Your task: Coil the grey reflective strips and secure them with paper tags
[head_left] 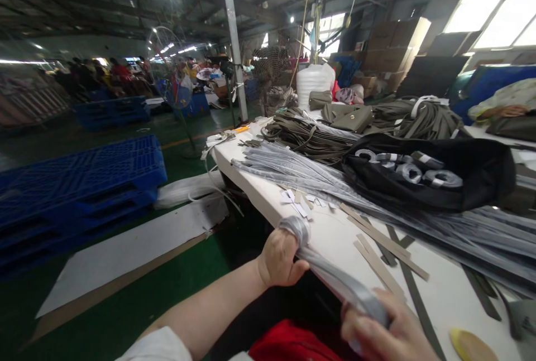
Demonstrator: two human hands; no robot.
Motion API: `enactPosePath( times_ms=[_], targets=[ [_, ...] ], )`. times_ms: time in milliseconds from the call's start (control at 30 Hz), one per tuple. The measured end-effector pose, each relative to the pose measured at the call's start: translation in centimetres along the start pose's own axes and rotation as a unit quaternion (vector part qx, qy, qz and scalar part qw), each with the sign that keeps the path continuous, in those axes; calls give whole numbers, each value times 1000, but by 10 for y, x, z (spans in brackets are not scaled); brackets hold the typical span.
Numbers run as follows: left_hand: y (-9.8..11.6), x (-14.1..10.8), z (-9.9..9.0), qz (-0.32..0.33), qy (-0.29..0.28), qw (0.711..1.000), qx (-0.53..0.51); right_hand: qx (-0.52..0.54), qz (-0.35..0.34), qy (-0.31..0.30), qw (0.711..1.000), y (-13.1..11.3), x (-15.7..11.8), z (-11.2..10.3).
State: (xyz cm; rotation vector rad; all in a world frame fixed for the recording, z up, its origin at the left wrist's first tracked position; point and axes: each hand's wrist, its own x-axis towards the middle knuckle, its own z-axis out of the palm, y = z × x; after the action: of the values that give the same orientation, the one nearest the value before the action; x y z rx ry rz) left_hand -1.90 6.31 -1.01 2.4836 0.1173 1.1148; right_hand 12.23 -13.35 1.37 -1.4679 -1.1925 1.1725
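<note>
A shiny silvery-grey strip (329,270) stretches between my two hands over the front edge of the white table (318,232). My left hand (281,259) is closed around its coiled end, where the strip bends into a loop above the fist. Lower right, my right hand (387,327) grips the strip's other part, slightly blurred. Beyond them, a long bundle of similar grey strips (293,168) lies along the tabletop. In a black cloth bag (488,174) sit several rolled grey coils (444,178). Small white paper slips (298,205) lie just past my left hand.
Beige strips (379,241) and dark strips (419,302) lie to the right, near a yellow-rimmed disc (472,344). Olive straps (312,138) are heaped behind. Blue pallets (84,182) stand left on the floor. At far right is another person's hand (513,111).
</note>
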Motion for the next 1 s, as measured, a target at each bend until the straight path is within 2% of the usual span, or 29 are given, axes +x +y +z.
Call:
enactPosePath(
  times_ms=[33, 100, 167, 200, 233, 267, 300, 333, 367, 400, 433, 500, 533, 567, 600, 633, 667, 700, 733, 767, 800, 833, 867, 900, 933, 967, 1000],
  targets=[
    [0, -5, 1, -3, -53, 999, 2, -24, 2, 51, 998, 1, 3, -17],
    [5, -12, 2, -72, -147, 986, -41, -113, 3, 161, 980, 6, 14, -43],
    [18, -15, 2, -203, -208, 945, -149, -225, -32, 252, 941, 10, 24, -47],
    [26, -14, 2, -275, -228, 908, -219, -266, -56, 274, 922, 13, 26, -41],
    [34, -13, 1, -340, -244, 859, -294, -294, -78, 273, 913, 15, 28, -29],
    [43, -11, 0, -395, -251, 806, -362, -303, -96, 241, 917, 17, 29, -14],
    [50, -9, -2, -437, -246, 757, -420, -296, -105, 183, 932, 20, 30, 3],
    [54, -5, -5, -465, -226, 720, -463, -280, -97, 122, 947, 23, 32, 20],
    [57, 0, -8, -482, -185, 704, -487, -258, -76, 70, 961, 27, 34, 36],
    [56, 5, -10, -488, -129, 707, -495, -234, -47, 26, 971, 29, 36, 50],
    [51, 10, -11, -472, -62, 734, -484, -210, -32, -33, 977, 31, 36, 59],
    [35, 13, -6, -378, 52, 836, -394, -140, -36, -136, 980, 27, 32, 65],
    [24, 11, -2, -302, 77, 894, -323, -99, -54, -165, 980, 22, 26, 60],
    [14, 7, 4, -224, 74, 941, -242, -58, -71, -169, 981, 16, 19, 51],
    [5, 1, 10, -153, 33, 972, -176, -28, -79, -142, 986, 9, 11, 39],
    [-1, -6, 15, -115, -16, 983, -142, -22, -77, -88, 993, 2, 4, 24],
    [-3, -12, 20, -103, -69, 983, -135, -42, -63, -7, 997, -4, -2, 8],
    [-2, -17, 23, -124, -121, 973, -150, -84, -43, 91, 991, -7, -6, -7],
    [4, -19, 26, -176, -163, 954, -180, -143, -24, 187, 972, -9, -8, -20],
    [12, -19, 26, -250, -200, 922, -218, -206, -13, 267, 941, -9, -8, -29],
    [21, -16, 25, -333, -227, 878, -260, -261, -13, 318, 911, -7, -6, -35],
    [31, -11, 23, -412, -241, 824, -305, -301, -25, 334, 893, -4, -3, -37],
    [40, -4, 19, -478, -245, 767, -351, -322, -42, 318, 891, 0, 0, -35],
    [46, 4, 15, -526, -242, 714, -394, -325, -59, 283, 901, 4, 4, -29],
    [51, 13, 11, -554, -228, 674, -432, -315, -69, 246, 914, 8, 8, -21],
    [53, 22, 8, -561, -202, 658, -460, -297, -71, 214, 928, 13, 12, -11],
    [53, 30, 5, -553, -165, 663, -477, -276, -62, 188, 941, 17, 15, 0]
  ],
)
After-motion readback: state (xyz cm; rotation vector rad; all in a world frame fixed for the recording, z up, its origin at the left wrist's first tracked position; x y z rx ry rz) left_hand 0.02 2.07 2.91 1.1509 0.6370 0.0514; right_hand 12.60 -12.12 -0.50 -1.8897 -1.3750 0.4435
